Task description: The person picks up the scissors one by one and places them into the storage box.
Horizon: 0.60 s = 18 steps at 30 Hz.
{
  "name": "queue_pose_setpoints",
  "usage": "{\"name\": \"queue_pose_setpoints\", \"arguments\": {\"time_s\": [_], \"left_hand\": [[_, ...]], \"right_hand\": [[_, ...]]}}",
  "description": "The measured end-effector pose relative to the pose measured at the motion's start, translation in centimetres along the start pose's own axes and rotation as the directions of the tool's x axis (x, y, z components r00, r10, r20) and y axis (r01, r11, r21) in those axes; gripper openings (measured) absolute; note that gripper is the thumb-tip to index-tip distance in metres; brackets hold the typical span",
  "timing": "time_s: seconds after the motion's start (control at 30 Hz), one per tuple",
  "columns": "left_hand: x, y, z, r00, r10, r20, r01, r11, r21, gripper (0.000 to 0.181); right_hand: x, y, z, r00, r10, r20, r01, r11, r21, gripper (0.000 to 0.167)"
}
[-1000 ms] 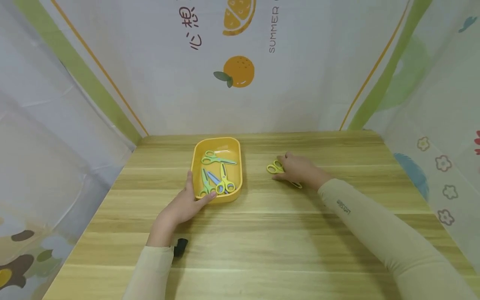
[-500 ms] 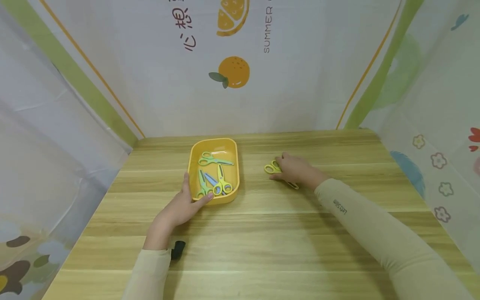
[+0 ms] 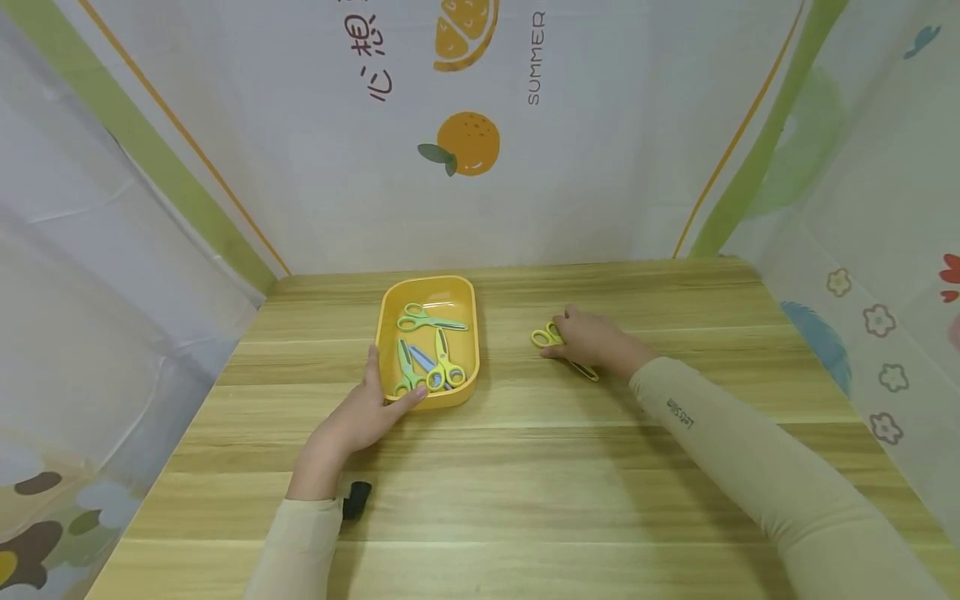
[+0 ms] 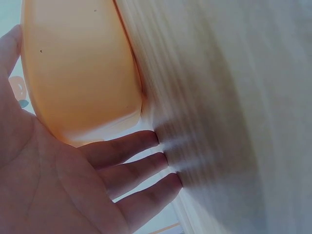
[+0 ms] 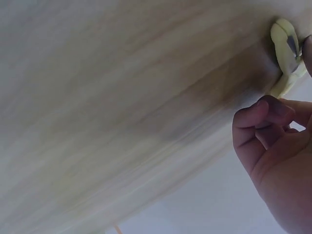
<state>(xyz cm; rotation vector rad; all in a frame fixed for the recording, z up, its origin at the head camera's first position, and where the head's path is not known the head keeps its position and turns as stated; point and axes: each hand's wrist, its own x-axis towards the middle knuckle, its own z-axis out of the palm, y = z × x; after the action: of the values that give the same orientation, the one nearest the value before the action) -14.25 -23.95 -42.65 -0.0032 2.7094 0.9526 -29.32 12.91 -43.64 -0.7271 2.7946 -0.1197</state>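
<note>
A yellow plastic bin (image 3: 474, 333) stands on the wooden table, with several pairs of scissors lying inside. At its front left corner is my left hand (image 3: 362, 414), the thumb along the front rim and the other fingers by the left side. The left wrist view shows fairly straight fingers (image 4: 141, 195), their tips at the tabletop beside the bin's wall (image 4: 83, 63). To the right of the bin, my right hand (image 3: 597, 340) grips yellow scissors (image 3: 545, 337) at tabletop level. Their handle loops stick out leftwards; the middle is hidden under the hand.
In the bin lie green scissors (image 3: 431, 318) at the back, with yellow scissors (image 3: 442, 360), another green pair (image 3: 407, 367) and a blue pair (image 3: 422, 358) towards the front. A small black object (image 3: 357, 500) shows beside the left wrist. A printed curtain (image 3: 600, 167) hangs behind the table (image 3: 510, 500).
The head view has shifted slightly. The yellow scissors under my right hand have moved a touch to the right over the last half second. The left hand keeps its place at the bin.
</note>
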Motion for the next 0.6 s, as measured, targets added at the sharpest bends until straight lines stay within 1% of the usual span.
{"name": "queue_pose_setpoints", "arguments": {"time_s": [0.13,0.23,0.4,0.53,0.6], "left_hand": [[0.2,-0.3,0.1,1.000,0.007,-0.009,-0.006,1.000,0.003,0.127],[0.2,-0.3,0.1,1.000,0.006,-0.011,-0.006,1.000,0.003,0.125],[0.2,-0.2,0.1,1.000,0.004,-0.005,-0.004,1.000,0.003,0.124],[0.1,-0.1,0.1,1.000,0.002,-0.005,-0.002,1.000,0.002,0.124],[0.0,-0.1,0.1,1.000,0.002,-0.006,-0.002,1.000,-0.003,0.125]], "right_hand": [[0.0,0.0,0.0,1.000,-0.016,-0.005,0.016,1.000,0.007,0.073],[0.2,0.1,0.3,0.999,-0.046,-0.025,0.045,0.999,-0.020,0.067],[0.3,0.6,0.7,0.994,-0.093,-0.059,0.089,0.994,-0.065,0.063],[0.1,1.0,0.5,0.988,-0.129,-0.082,0.125,0.991,-0.046,0.060],[-0.1,1.0,0.0,0.986,-0.133,-0.098,0.131,0.991,-0.033,0.059]]}}
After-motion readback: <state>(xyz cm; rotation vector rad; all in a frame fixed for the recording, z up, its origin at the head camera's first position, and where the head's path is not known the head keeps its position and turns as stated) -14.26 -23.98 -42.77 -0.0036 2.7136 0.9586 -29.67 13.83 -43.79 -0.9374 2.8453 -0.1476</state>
